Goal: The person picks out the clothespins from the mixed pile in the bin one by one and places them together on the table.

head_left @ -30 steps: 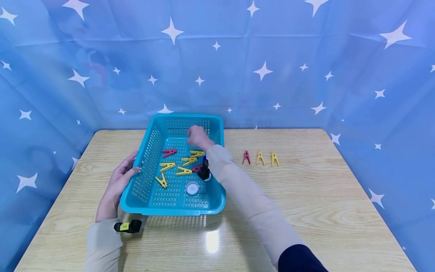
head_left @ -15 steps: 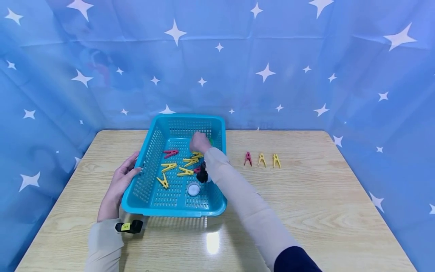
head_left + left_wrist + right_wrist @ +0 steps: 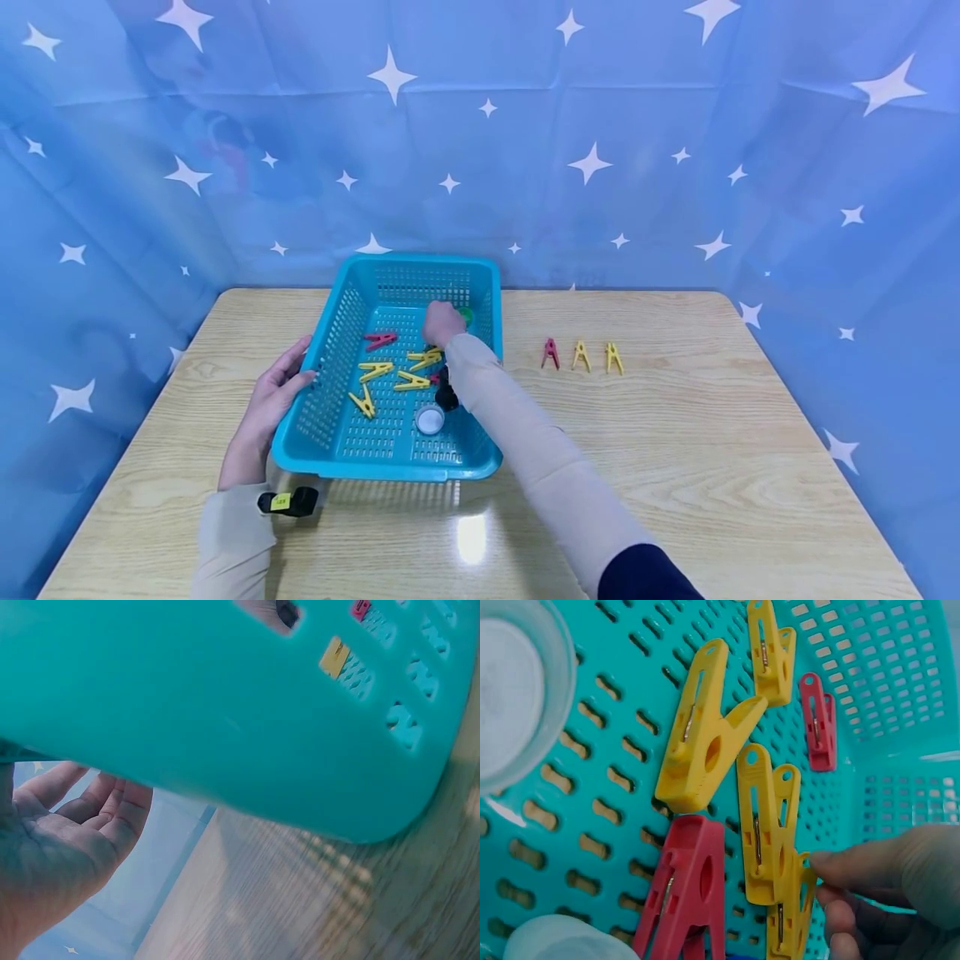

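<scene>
A turquoise plastic basket (image 3: pixel 375 472) stands on the table, with several yellow and red clothespins inside. My left hand (image 3: pixel 266 407) grips its left rim, thumb over the edge; in the left wrist view the fingers of the left hand (image 3: pixel 75 832) lie along the outside. My right hand (image 3: pixel 442 322) is down inside the basket. In the right wrist view, thumb and curled fingers of the right hand (image 3: pixel 900 889) pinch the end of a yellow clothespin (image 3: pixel 787 930). Another yellow clothespin (image 3: pixel 761 832) lies against it, and a red clothespin (image 3: pixel 686 881) lies nearby.
A small round white container (image 3: pixel 430 420) sits in the basket near its front. A green object (image 3: pixel 467 316) shows beside the right hand. On the table to the right, a red clothespin (image 3: pixel 551 353) and two yellow clothespins (image 3: pixel 597 357) stand in a row. A starry blue curtain (image 3: pixel 480 150) hangs behind.
My right hand has moved down and nearer inside the basket, onto a yellow clothespin. The green object has come into view beside it. The left hand keeps its hold; the whole view shifts slightly.
</scene>
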`<state>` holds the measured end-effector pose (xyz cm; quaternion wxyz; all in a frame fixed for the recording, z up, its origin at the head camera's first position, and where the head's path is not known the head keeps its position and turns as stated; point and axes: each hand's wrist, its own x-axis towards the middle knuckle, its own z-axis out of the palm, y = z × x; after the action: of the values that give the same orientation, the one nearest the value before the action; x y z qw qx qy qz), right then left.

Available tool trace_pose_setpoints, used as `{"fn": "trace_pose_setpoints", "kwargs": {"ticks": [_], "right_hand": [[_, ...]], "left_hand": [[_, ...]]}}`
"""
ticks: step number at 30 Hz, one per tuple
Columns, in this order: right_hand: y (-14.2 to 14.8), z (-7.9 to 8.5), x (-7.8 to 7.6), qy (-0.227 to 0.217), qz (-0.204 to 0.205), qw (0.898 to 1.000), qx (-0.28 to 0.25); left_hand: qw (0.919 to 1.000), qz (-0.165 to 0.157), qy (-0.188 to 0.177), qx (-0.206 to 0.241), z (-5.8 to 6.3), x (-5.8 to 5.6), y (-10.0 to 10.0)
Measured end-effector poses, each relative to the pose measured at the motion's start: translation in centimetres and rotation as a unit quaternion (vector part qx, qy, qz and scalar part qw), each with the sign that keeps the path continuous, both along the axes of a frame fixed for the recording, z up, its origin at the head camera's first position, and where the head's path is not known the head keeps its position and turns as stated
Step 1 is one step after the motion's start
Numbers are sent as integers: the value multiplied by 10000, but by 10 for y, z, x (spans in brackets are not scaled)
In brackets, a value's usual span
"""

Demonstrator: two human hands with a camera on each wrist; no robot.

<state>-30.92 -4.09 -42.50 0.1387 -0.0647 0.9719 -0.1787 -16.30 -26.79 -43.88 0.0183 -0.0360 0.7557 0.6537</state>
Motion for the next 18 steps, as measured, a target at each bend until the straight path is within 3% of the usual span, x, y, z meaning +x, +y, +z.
{"fn": "trace_pose_setpoints", "kwargs": {"ticks": [9,18], "right_hand": [[-1,-2,2,191,246,9991,289],[-1,-3,1,-51,1004,9948,146]], "left_hand": [[10000,23,-5,33,0,0,0],[10000,30,60,15,-1,0,1]]}}
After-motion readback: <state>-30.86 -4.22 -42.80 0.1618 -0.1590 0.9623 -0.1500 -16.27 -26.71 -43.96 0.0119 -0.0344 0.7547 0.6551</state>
